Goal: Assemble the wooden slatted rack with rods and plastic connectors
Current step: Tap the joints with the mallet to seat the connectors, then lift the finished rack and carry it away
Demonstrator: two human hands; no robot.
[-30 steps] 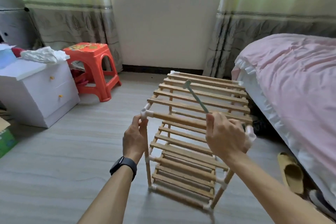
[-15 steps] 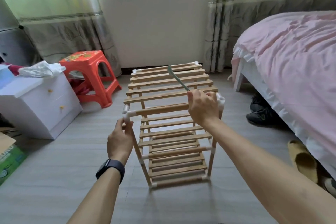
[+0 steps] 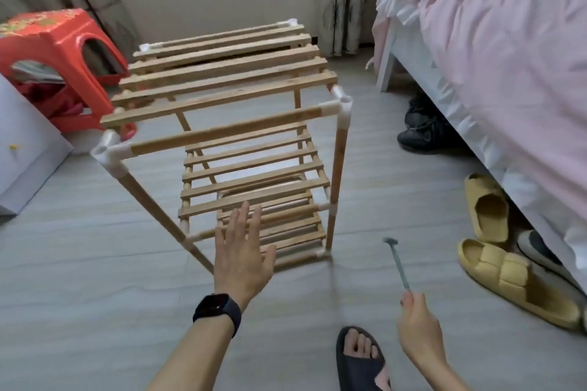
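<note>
The wooden slatted rack [image 3: 222, 89] stands upright on the floor, with several slatted tiers, round rods and white plastic connectors [image 3: 341, 105] at its corners. My left hand [image 3: 241, 251] hovers in front of the lower tiers with straight, spread fingers and holds nothing. Lower right, my right hand [image 3: 417, 324] pinches the end of a thin grey-green tool [image 3: 397, 263] that points up and away from me, clear of the rack.
A red plastic stool [image 3: 54, 51] and a white cabinet [image 3: 25, 149] stand at the left. A bed with a pink cover [image 3: 495, 41] fills the right, with yellow slippers [image 3: 508, 276] and dark shoes [image 3: 425, 133] beside it. My sandalled foot [image 3: 362, 355] is near the bottom edge.
Both hands have let go of the rack's top front rod and dropped lower. The right hand took the tool away to the right. The view tilted down and closer.
</note>
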